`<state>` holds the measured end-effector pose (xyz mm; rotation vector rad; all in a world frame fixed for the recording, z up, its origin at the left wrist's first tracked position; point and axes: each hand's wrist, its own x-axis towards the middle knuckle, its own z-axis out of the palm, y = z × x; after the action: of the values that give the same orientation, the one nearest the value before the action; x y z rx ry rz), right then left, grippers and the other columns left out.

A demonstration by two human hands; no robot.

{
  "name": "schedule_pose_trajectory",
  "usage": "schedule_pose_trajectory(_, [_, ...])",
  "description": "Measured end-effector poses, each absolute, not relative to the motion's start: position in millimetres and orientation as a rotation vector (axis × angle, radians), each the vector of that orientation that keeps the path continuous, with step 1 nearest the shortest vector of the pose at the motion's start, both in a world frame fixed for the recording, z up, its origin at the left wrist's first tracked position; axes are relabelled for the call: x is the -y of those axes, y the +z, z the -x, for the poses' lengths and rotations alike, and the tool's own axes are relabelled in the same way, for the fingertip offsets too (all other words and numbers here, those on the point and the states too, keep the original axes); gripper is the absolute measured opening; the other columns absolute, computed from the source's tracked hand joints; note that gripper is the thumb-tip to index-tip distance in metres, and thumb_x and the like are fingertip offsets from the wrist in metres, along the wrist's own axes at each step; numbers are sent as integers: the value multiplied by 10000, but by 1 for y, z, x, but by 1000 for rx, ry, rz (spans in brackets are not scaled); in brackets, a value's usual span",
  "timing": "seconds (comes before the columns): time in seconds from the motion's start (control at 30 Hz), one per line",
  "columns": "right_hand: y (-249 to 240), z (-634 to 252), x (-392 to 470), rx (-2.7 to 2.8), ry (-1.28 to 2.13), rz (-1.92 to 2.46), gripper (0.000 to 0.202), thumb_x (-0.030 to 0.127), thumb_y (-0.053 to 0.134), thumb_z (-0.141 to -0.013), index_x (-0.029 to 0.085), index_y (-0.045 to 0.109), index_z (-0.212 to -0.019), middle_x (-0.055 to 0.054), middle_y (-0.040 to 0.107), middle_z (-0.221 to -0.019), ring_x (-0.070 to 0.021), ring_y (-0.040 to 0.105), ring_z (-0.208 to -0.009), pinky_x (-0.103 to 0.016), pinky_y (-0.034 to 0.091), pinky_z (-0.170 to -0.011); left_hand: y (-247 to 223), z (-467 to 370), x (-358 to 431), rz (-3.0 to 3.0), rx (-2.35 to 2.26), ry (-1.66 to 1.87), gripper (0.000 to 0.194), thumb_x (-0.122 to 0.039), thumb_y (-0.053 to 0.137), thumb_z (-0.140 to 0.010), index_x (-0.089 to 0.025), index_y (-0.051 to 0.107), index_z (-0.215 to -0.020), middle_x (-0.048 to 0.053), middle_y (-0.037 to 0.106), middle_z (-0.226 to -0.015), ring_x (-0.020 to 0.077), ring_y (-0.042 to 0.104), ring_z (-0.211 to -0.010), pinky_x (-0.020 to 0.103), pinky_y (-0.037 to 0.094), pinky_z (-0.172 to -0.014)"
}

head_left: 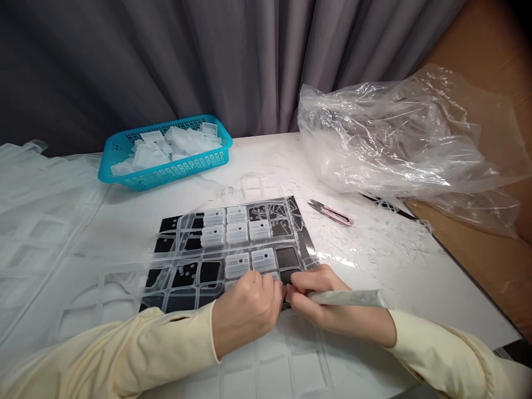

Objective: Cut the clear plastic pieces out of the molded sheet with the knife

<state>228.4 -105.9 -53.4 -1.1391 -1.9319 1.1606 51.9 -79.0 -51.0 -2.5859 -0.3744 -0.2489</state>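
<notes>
A clear plastic sheet with square pockets lies over a black mat [310, 241]. Several translucent white pieces [236, 265], each with a small dark dot, sit in its middle pockets. My left hand [251, 302] is closed at the sheet's near edge, its fingers curled down over a piece there; what they grip is hidden. Close beside it, my right hand [320, 299] is wrapped round a pale, wrapped handle [353, 298] that points to the right. The tool's tip, between the two hands, cannot be made out.
A blue basket [178, 164] of white plastic pieces stands at the back left. Pink-handled snips [332, 213] lie right of the mat, near plastic scraps [374, 244]. A crumpled clear bag [386, 138] fills the back right. More pocketed sheets [37, 238] lie at left.
</notes>
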Motion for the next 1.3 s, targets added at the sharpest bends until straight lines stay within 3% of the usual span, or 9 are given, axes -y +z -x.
schedule_pose_trajectory(0.27, [-44, -227, 102, 1968, 1205, 1173, 323, 47, 420, -703, 184, 176, -540, 73, 166, -510, -68, 163, -484, -234, 159, -439, -46, -48, 77, 2652, 302, -297, 253, -54, 397, -786, -174, 407, -564, -10, 382, -480, 130, 351, -399, 297, 185, -413])
schedule_pose_trajectory(0.77, [-43, -229, 101, 1929, 1249, 1200, 336, 31, 431, -700, 178, 176, -537, 71, 157, -511, -69, 158, -490, -236, 150, -441, -48, -44, 70, 2699, 331, -441, 265, -147, 502, -796, -194, 392, -560, -32, 383, -461, 133, 332, -397, 303, 184, -422])
schedule_pose_trajectory(1.03, [-52, -229, 95, 1636, 1420, 1299, 300, 147, 436, -822, 186, 319, -548, 59, 444, -457, -73, 427, -471, -202, 318, -487, -46, -46, 75, 2708, 403, -345, 275, -201, 467, -838, -188, 432, -565, -17, 413, -475, 148, 382, -411, 309, 218, -408])
schedule_pose_trajectory(1.17, [-54, -228, 92, 1488, 1432, 1295, 317, 239, 465, -861, 186, 343, -573, 56, 490, -486, -72, 441, -460, -201, 347, -488, -38, -41, 70, 2948, 552, -496, 264, -164, 371, -837, -178, 445, -584, -9, 425, -490, 135, 378, -410, 291, 261, -404])
schedule_pose_trajectory(1.3, [-53, -228, 90, 1372, 1503, 1239, 330, 352, 465, -883, 192, 365, -612, 61, 499, -512, -64, 394, -412, -204, 327, -443, -27, -37, 62, 3076, 791, -637, 139, -122, 398, -822, -119, 533, -785, -10, 509, -574, 106, 419, -432, 260, 321, -422])
